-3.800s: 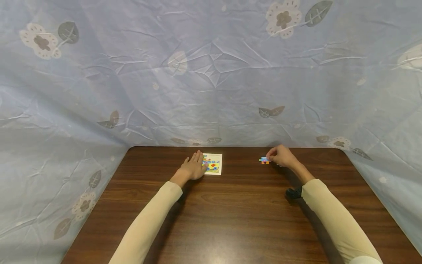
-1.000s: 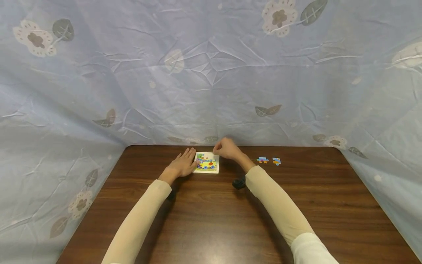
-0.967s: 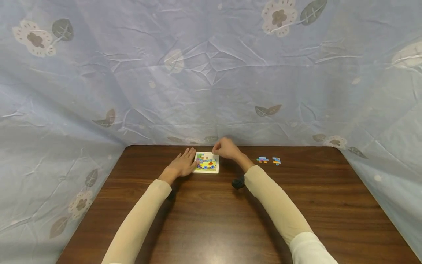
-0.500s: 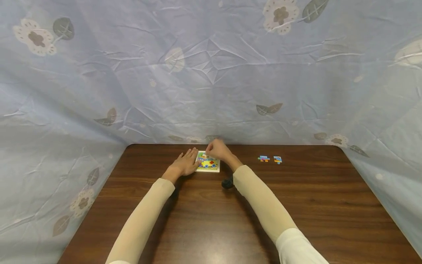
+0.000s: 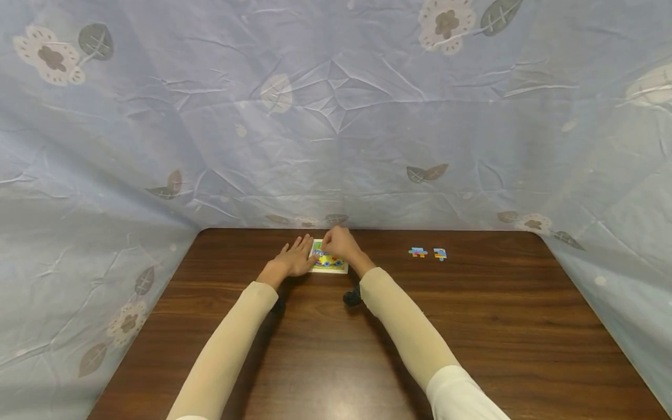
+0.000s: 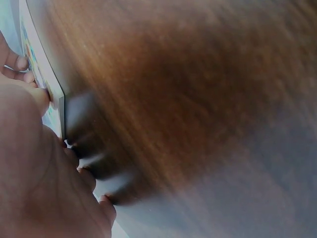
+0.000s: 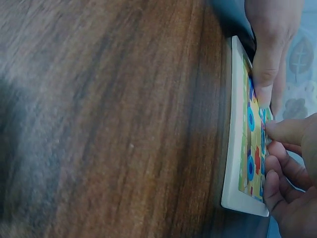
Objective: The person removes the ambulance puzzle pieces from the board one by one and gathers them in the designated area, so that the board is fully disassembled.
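A small jigsaw puzzle in a white frame [image 5: 336,271] lies near the table's far edge, showing a yellow vehicle with blue wheels and a red cross. My left hand [image 5: 294,259] lies along the frame's left side with fingers straight. Its thumb [image 7: 265,94] rests on the puzzle in the right wrist view. Over the puzzle's upper part, my right hand [image 5: 341,244] bends its thumb and fingers together at the picture, pinching a puzzle piece that they mostly hide. Two loose puzzle pieces, one [image 5: 418,252] beside the other [image 5: 440,254], lie to the right.
The brown wooden table [image 5: 336,344] reaches back to a pale blue floral cloth [image 5: 336,146], which hangs behind it and along both sides. A black device [image 5: 353,296] sits under the right wrist.
My right hand has carried a piece from the right to the frame, then moved slightly left and down over the picture in the last second. The left hand has stayed at the frame.
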Available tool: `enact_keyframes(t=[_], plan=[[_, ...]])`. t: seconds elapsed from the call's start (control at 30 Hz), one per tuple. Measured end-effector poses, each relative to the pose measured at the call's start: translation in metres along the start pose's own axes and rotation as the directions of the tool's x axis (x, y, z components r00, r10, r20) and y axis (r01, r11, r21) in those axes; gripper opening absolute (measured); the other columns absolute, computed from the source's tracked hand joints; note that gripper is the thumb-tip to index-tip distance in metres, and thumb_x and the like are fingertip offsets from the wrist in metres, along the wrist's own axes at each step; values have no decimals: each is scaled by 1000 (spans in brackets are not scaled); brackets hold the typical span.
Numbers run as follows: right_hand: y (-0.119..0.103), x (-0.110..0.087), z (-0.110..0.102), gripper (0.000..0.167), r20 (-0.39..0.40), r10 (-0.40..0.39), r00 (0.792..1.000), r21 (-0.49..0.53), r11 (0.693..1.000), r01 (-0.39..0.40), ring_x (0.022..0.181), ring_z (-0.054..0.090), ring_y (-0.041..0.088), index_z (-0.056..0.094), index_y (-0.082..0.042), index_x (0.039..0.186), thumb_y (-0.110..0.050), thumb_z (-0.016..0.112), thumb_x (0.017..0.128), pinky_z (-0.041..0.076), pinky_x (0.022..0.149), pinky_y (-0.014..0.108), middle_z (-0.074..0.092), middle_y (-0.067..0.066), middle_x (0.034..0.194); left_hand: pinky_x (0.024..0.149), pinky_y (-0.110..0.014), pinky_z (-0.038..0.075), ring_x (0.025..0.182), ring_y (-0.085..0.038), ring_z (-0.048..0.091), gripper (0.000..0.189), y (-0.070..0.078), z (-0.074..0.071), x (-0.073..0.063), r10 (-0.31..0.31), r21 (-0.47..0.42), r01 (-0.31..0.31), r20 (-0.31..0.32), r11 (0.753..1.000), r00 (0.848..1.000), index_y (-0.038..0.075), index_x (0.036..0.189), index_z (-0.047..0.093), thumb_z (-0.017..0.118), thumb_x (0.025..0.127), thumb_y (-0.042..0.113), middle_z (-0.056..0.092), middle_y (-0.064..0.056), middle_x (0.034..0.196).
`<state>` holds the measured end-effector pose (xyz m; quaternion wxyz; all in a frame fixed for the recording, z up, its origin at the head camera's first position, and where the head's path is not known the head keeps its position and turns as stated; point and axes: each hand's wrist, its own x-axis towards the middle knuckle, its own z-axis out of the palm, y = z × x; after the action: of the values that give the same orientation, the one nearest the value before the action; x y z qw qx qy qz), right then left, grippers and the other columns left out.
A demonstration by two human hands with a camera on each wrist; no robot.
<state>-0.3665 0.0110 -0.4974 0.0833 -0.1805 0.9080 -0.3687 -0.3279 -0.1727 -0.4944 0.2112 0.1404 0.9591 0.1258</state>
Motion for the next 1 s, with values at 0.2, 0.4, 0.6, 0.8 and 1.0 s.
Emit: enact_keyframes(t=[0.2,0.4,0.6,0.8,1.0], plan=[[0,1,2,14,3,42,999,8,999,-42,54,61,11,79,-4,90,-7,68,97,56,54,21,78,10,85,135,-57,-11,166,-27,-16,76,-13,8,19,-29,18,28,43,999,999,16,169,-13,21,113,56,-21,-3,176],[-1,1,4,14,-6,58,998,2,998,-58,53,60,10,78,-5,88,-9,69,97,54,54,22,78,9,83,136,-56,-9,166,-25,-16,78,-22,12,31,-38,21,37,48,999,998,19,168,-13,23,112,58,-20,-1,177],[-1,0,3,13,-15,44,999,16,999,-44,54,61,11,78,-6,87,-9,71,97,56,55,23,78,8,83,136,-58,-8,167,-27,-14,78,-22,12,30,-38,20,37,55,999,998,18,169,-12,23,112,59,-18,-2,177],[-3,1,0,15,-23,9,1000,20,1000,-8,52,64,15,81,-4,87,-8,69,97,57,55,23,78,9,78,136,-58,-8,167,-26,-14,78,-19,9,27,-38,16,37,48,999,998,18,169,-10,22,111,60,-18,-1,177],[-6,-1,0,14,-19,0,1000,25,1000,0,56,65,13,80,-4,89,-8,69,98,57,55,23,77,8,82,136,-56,-9,166,-26,-16,78,-22,13,30,-48,16,47,60,999,997,17,169,-10,21,111,60,-20,0,177]])
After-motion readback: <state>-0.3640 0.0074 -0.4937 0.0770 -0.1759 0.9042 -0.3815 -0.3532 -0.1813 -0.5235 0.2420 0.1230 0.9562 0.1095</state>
